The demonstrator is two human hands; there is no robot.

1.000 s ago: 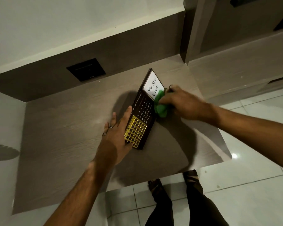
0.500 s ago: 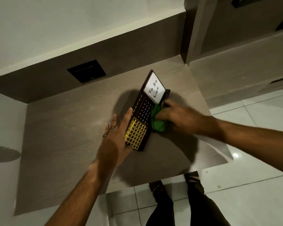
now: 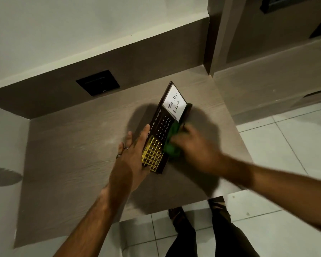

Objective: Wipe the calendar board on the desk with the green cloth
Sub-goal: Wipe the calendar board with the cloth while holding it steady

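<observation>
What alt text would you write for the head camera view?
A right hand wipes a dark calendar board with a green cloth while the left hand steadies its edge on a wooden desk.

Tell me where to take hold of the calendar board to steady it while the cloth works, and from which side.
Probably take the calendar board by its long left edge, near the gold grid, coming from the left. It lies flat and narrow on the desk, and the right hand with the green cloth occupies the right edge.
</observation>
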